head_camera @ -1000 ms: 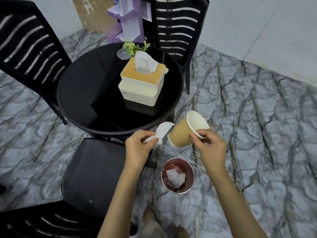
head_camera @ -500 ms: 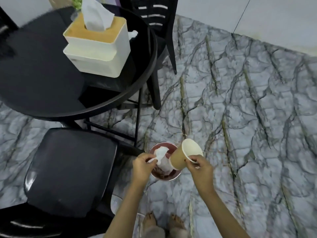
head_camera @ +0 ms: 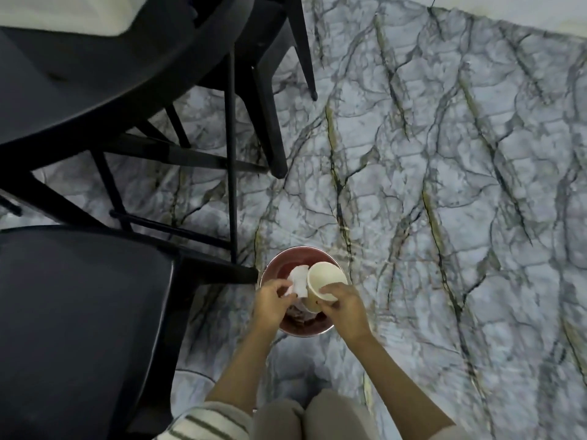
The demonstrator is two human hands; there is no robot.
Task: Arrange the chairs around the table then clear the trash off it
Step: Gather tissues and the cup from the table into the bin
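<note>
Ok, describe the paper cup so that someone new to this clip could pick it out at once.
On the marbled floor, right of the black chair seat, stands a small round bin. Over its mouth the right hand holds the paper cup: tan outside, cream inside, unlike the crumpled white tissue beside it.

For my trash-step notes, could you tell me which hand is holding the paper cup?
The right hand: it grips the paper cup at its rim, while the left hand pinches a white tissue, both over the red bin.
</note>
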